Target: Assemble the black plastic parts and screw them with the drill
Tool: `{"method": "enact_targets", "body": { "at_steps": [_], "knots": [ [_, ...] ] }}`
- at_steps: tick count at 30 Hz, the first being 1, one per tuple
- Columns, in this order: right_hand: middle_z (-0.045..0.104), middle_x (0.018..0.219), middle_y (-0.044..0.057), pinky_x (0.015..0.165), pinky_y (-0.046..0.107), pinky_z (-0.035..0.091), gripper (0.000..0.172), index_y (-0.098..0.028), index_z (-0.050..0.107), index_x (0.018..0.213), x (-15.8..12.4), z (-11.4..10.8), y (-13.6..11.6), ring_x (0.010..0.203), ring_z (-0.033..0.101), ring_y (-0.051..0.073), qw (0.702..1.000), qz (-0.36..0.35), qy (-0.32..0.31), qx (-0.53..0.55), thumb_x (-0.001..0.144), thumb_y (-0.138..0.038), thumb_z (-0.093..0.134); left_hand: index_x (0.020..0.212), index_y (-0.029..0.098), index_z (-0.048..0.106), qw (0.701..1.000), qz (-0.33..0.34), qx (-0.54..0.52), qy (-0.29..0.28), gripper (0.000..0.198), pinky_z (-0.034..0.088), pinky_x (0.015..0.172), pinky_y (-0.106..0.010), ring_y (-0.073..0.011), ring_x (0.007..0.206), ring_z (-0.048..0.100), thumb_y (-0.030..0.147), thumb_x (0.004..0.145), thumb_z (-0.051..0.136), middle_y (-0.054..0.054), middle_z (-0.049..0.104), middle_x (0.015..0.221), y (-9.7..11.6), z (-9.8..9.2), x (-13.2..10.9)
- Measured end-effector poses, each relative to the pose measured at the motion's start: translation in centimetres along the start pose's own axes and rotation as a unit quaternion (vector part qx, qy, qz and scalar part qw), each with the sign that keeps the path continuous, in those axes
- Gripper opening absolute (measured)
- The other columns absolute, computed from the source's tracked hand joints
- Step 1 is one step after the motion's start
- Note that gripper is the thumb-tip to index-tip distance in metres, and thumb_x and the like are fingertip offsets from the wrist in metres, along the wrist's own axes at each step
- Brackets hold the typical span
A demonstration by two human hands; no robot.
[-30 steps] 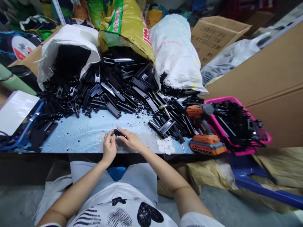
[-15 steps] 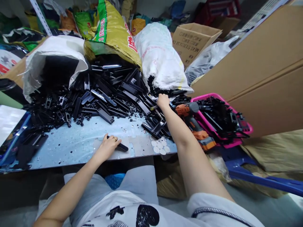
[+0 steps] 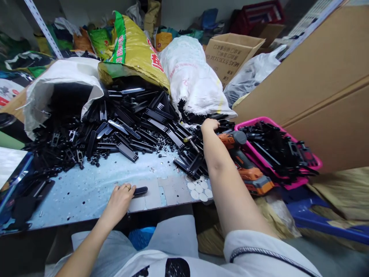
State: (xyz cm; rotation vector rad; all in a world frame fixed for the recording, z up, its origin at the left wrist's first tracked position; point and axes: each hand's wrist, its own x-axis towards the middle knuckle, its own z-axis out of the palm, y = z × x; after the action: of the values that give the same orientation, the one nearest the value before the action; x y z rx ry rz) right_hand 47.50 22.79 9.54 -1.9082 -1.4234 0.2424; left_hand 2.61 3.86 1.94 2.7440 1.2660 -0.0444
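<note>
My left hand is closed around a narrow black plastic piece near the table's front edge; one rounded end sticks out to the right. My right arm stretches forward, and my right hand is among black parts just below the mouth of a white woven sack. Its fingers are mostly hidden, so I cannot tell whether they grip anything. A screwdriver-like tool with a yellowish end lies just left of that hand. Fork-ended black plastic pieces and small screws are heaped in the middle.
An orange and black cordless drill lies right of my forearm, against a pink basket of black parts. A yellow-green sack and a white sack spill parts leftward. White round discs lie at the front edge. Cardboard stands at right.
My right hand has moved rightward along the parts below the white sack, uncovering more of the screwdriver-like tool. My left hand has shifted left with the black piece. The view has tilted slightly.
</note>
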Motion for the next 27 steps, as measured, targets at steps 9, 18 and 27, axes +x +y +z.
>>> {"method": "enact_targets", "body": {
  "at_steps": [9, 18, 27],
  "knots": [
    [0.064, 0.102, 0.008, 0.092, 0.038, 0.043, 0.024, -0.02, 0.067, 0.103, -15.7, 0.7, -10.5, 0.097, 0.057, 0.019, 0.989, -0.139, -0.039, -0.042, 0.09, -0.033, 0.051, 0.135, 0.021, 0.038, 0.757, -0.21, -0.589, 0.189, 0.058, 0.053, 0.076, -0.039, -0.0201, 0.082, 0.066, 0.055, 0.089, 0.038, -0.01, 0.062, 0.106, -0.4, -1.3, 0.4],
    [0.062, 0.111, 0.013, 0.089, 0.04, 0.041, 0.036, -0.019, 0.065, 0.101, -29.9, 2.6, -13.7, 0.101, 0.056, 0.025, 0.913, -0.303, -0.262, -0.075, 0.089, -0.048, 0.049, 0.08, 0.015, 0.062, 0.77, -0.206, -0.552, 0.247, 0.031, 0.051, 0.07, -0.03, -0.0184, 0.077, 0.061, 0.044, 0.085, 0.05, -0.006, 0.065, 0.081, 2.7, -1.9, -0.8],
    [0.068, 0.085, 0.007, 0.059, 0.024, 0.032, 0.036, -0.018, 0.059, 0.095, -30.1, 4.7, -7.9, 0.072, 0.063, 0.018, 0.821, -0.327, -0.401, -0.241, 0.09, -0.051, 0.046, 0.129, 0.018, 0.048, 0.97, -0.006, -0.243, 0.018, 0.057, 0.035, 0.1, -0.045, -0.0291, 0.119, 0.045, 0.054, 0.084, 0.05, -0.013, 0.053, 0.124, 0.8, -0.3, 1.0]
  ]
}}
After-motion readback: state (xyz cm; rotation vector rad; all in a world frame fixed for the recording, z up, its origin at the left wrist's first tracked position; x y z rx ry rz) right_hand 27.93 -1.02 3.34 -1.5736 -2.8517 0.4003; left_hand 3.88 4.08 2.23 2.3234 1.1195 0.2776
